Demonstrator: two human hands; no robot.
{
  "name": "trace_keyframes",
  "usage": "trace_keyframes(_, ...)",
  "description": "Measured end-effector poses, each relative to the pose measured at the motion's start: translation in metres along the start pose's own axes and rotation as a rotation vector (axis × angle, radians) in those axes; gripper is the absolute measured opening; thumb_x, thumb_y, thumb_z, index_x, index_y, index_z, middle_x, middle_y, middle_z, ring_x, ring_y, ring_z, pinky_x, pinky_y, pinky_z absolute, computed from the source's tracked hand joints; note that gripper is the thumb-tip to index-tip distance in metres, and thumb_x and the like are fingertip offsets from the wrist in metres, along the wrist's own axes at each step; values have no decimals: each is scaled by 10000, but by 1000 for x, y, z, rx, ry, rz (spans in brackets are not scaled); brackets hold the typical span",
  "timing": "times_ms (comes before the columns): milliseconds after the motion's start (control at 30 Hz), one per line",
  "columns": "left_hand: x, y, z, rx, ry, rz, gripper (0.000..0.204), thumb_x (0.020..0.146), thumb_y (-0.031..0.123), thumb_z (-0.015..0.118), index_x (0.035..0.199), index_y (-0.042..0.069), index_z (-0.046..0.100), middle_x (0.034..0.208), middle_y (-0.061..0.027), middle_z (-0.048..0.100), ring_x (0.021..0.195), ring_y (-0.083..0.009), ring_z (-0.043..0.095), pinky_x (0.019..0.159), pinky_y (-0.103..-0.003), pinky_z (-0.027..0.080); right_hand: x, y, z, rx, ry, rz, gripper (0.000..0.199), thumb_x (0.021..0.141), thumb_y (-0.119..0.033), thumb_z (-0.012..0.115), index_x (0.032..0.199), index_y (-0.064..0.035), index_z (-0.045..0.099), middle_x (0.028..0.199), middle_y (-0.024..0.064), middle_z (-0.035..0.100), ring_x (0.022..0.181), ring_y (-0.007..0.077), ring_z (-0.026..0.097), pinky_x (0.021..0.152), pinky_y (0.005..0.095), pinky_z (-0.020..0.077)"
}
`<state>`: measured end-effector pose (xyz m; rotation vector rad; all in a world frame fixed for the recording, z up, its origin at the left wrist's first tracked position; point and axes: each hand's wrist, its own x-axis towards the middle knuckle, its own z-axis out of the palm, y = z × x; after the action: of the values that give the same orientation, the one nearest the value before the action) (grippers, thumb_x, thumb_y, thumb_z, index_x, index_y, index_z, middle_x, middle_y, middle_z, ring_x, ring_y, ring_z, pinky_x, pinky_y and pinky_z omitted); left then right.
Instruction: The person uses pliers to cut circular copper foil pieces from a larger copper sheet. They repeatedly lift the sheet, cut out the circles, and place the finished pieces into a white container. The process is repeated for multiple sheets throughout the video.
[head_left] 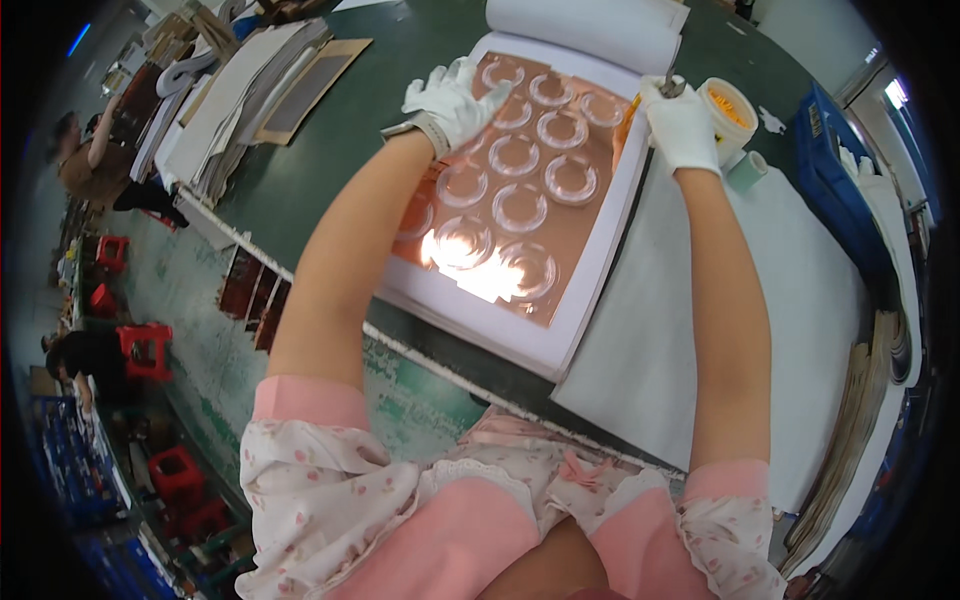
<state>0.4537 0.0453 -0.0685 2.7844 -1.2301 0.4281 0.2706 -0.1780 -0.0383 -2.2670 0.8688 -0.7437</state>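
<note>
A shiny copper-coloured sheet (540, 235) lies on a stack of white paper (430, 305) in front of me. Several clear ring shapes (520, 207) stand in rows across it. My left hand (450, 105), in a white glove, rests at the sheet's far left edge with its fingers spread. At the far right corner, my gloved right hand (682, 125) is closed around a small metal tool (672, 86), whose exact kind I cannot make out. Beside that hand, a yellow-orange strip (632, 112) shows along the sheet's right edge.
A white tub (728, 112) with orange contents and a pale green roll (747, 170) stand right of my right hand. Farther right is a blue crate (840, 190). Paper stacks (225, 125) lie at the left of the green table (400, 45). Two people sit beyond, near red stools (145, 350).
</note>
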Motion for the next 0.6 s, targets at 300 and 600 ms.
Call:
trace_keyframes(300,-93,-68,-60,492,106,84,476,842,129,452,1308,166,360,1253,-173,423,1139,-342,454,922,-433,408,-20,-21,-18,430,140,-128,315,806,-369,582,921,-79,627,772,79,628,589,146,559,536,268,416)
trace_keyframes(600,-196,39,-117,-275,142,405,566,734,209,717,1219,46,476,1198,-166,523,1138,-367,470,980,-403,368,-128,-7,-125,201,-228,177,271,829,-276,569,912,-19,587,675,38,566,521,107,573,428,234,419)
